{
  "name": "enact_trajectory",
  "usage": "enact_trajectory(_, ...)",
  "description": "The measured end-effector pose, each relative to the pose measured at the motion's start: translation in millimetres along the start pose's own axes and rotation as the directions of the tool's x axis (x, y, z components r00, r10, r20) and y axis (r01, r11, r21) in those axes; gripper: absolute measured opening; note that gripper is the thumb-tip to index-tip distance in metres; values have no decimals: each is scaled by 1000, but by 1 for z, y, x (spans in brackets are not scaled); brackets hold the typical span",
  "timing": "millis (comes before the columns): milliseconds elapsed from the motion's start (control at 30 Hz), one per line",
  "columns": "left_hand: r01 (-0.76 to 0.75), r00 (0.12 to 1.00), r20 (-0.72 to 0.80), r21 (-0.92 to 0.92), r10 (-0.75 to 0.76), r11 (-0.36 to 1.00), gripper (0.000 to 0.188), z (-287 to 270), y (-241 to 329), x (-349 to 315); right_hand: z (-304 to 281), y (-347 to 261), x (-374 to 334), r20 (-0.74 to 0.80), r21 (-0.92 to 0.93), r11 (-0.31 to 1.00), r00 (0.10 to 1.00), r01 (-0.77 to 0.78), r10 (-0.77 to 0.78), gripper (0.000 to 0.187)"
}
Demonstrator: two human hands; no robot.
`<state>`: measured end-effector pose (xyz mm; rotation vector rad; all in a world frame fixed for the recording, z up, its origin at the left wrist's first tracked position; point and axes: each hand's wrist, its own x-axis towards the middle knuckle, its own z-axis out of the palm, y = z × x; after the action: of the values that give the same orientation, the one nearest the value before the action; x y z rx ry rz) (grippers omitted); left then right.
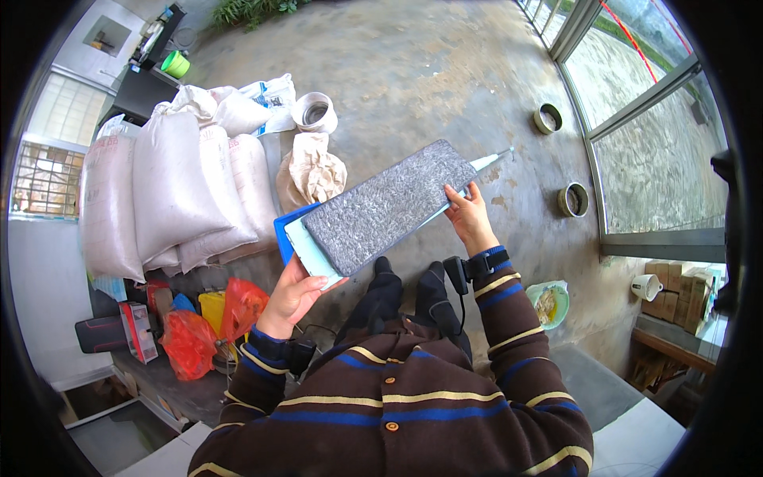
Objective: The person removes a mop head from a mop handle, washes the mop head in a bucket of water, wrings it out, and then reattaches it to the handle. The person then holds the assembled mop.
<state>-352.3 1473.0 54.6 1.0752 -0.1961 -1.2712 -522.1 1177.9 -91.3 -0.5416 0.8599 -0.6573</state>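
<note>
Both my hands hold up a flat mop head with a speckled grey pad [389, 203] facing me. The pad lies on a pale blue plate [308, 253], which sticks out past it at the lower left. My left hand [296, 296] grips that lower left end, thumb on top of the plate. My right hand [470, 216] holds the right long edge near the upper end, fingertips touching the pad. A pale pole [494, 157] points away to the upper right beyond the head. A blue piece [283, 237] shows behind the plate's left end; its kind is unclear.
Stacked white sacks [175, 183] stand at the left, with a cream cloth bag [316, 171] and a white bucket [315, 113] beside them. Red plastic bags [189, 343] lie lower left. A pale green basin [548, 304] and two round pots [572, 199] are on the right.
</note>
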Motion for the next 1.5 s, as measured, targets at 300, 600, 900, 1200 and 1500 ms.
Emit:
enact_trajectory(300, -197, 954, -99, 503, 282, 842, 91, 17, 27, -12, 2, -7, 8, 112, -79, 996, 993, -33, 41, 21)
enact_trajectory(600, -78, 994, 54, 954, 91, 288, 66, 21, 132, -10, -7, -17, -8, 179, -87, 991, 978, -97, 111, 17)
enact_trajectory(900, -75, 992, 106, 929, -68, 362, 42, 57, 184, 87, -30, -41, -47, 226, -226, 972, 968, -61, 113, 22)
enact_trajectory(1200, -189, 978, 208, 934, -32, 302, 32, 66, 141, 175, -51, -43, -10, 180, -438, 896, 984, 78, 2, 26)
enact_trajectory(1500, -380, 917, 400, 865, 10, 329, 57, 72, 30, 220, -26, -69, -11, 566, -709, 118, 660, 696, -493, 33)
